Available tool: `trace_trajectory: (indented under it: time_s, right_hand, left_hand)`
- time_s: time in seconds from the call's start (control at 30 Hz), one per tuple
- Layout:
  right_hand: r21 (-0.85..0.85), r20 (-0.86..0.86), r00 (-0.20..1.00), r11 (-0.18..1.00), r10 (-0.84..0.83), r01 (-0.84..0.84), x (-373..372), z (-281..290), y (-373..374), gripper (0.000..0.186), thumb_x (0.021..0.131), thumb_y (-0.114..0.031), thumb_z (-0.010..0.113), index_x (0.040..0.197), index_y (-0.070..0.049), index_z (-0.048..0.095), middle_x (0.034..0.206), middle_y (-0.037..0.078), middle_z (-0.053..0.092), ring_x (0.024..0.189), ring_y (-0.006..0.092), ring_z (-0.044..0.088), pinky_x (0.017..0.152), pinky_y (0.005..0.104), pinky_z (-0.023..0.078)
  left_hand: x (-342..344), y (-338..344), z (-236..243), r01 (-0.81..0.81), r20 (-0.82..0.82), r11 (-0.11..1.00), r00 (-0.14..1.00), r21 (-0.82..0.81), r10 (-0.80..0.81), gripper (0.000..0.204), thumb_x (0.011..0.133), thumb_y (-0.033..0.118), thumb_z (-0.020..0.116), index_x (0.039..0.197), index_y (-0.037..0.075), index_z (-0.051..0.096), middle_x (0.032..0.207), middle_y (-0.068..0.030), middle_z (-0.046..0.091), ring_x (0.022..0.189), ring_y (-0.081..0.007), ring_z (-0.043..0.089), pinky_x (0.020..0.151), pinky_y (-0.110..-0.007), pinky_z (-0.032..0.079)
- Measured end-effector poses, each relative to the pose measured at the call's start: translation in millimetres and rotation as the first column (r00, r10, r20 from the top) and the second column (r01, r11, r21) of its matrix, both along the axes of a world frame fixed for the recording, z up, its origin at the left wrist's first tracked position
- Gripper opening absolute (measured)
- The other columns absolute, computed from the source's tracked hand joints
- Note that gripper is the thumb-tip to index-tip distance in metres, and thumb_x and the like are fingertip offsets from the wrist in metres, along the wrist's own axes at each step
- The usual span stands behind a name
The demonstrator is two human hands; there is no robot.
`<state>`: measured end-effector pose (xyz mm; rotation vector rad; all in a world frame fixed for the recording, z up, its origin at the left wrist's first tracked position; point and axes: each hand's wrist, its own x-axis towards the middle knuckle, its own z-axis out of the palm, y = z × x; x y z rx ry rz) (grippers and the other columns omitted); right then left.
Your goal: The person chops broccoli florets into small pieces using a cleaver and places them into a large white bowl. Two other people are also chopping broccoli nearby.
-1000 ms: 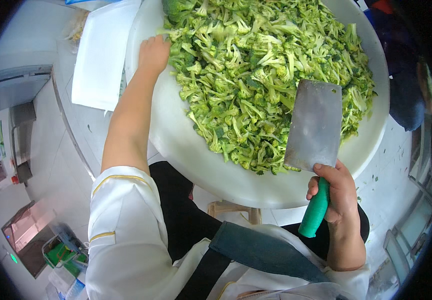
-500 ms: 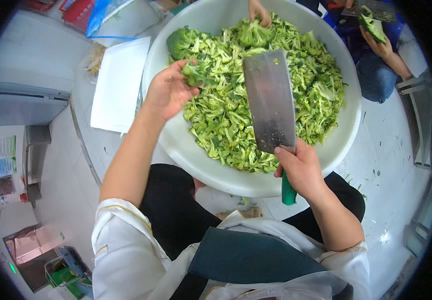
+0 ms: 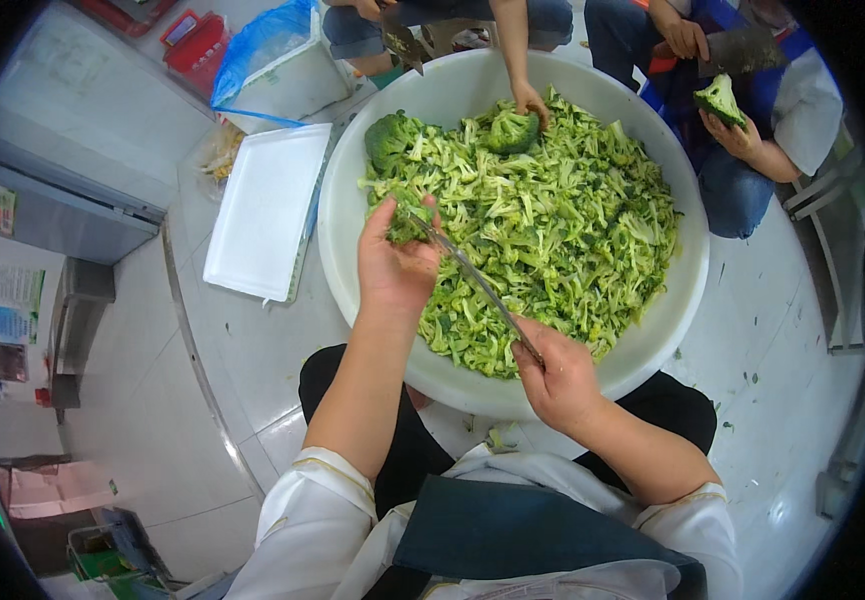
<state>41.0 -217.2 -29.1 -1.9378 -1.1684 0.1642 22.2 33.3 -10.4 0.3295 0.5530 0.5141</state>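
Observation:
My left hand [image 3: 395, 265] is closed round a piece of broccoli [image 3: 408, 220] above the left side of a large pale basin [image 3: 343, 262]. In my right hand [image 3: 560, 377] is a cleaver [image 3: 483, 280], turned edge-on so its blade shows as a thin line. The blade's far end touches the broccoli piece at my left fingers; how deep it sits there I cannot tell. Chopped broccoli [image 3: 553, 230] fills much of the basin. Two larger heads lie on the heap: one broccoli head [image 3: 391, 140] at the far left, another broccoli head [image 3: 513, 131] under a co-worker's hand [image 3: 530, 103].
A white foam lid [image 3: 265, 212] lies on the floor left of the basin, near a white box with a blue liner [image 3: 288, 75]. At the far right, another person holds a cleaver [image 3: 743, 50] and a broccoli piece [image 3: 721, 100]. One more blade [image 3: 405, 42] shows beyond the basin.
My cleaver has turned from broadside to edge-on and come left against the broccoli piece in my left hand. The view has shifted, showing more of the people beyond the basin.

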Motion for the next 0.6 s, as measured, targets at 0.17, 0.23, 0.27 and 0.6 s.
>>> trace_trajectory:
  time_s: [0.17,0.23,0.27,0.6]
  right_hand:
    - [-0.067,-0.190,0.981,0.998,-0.028,0.016,-6,-5,8,0.011,0.093,-0.005,0.058,0.101,0.001,0.059,0.073,0.013,0.059,0.060,0.0213,0.060,0.056,0.0331,0.048]
    - [-0.006,-0.223,0.973,0.998,-0.063,0.064,-9,-7,9,0.009,0.094,-0.007,0.057,0.096,0.001,0.058,0.069,0.011,0.056,0.057,0.0177,0.058,0.054,0.0316,0.047]
    - [0.025,-0.240,0.968,0.996,-0.080,0.088,-10,-8,9,0.010,0.095,-0.008,0.057,0.093,0.001,0.057,0.067,0.010,0.055,0.056,0.0159,0.058,0.053,0.0308,0.046]
    - [-0.118,-0.252,0.967,0.993,-0.024,-0.006,-13,-7,8,0.012,0.095,-0.010,0.056,0.090,0.001,0.057,0.066,0.007,0.057,0.056,0.0155,0.060,0.051,0.0308,0.046]
  left_hand:
    - [8,-7,5,0.004,-0.006,0.999,1.000,-0.034,-0.005,0.046,0.090,0.031,0.067,0.123,0.009,0.044,0.108,-0.0144,0.057,0.093,-0.0228,0.059,0.084,-0.039,0.050]
    - [9,-5,7,-0.026,-0.042,0.999,0.999,-0.032,0.025,0.042,0.092,0.036,0.066,0.119,0.009,0.049,0.104,-0.0086,0.060,0.093,-0.0204,0.059,0.085,-0.038,0.050]
    - [9,-2,5,-0.020,-0.037,1.000,0.999,0.012,0.020,0.040,0.092,0.037,0.065,0.117,0.009,0.051,0.103,-0.0074,0.060,0.093,-0.0198,0.058,0.085,-0.038,0.050]
    - [10,-4,14,-0.141,-0.257,0.964,0.946,0.224,0.198,0.037,0.098,0.044,0.053,0.103,0.008,0.058,0.097,-0.0073,0.057,0.089,-0.0173,0.056,0.077,-0.034,0.048]
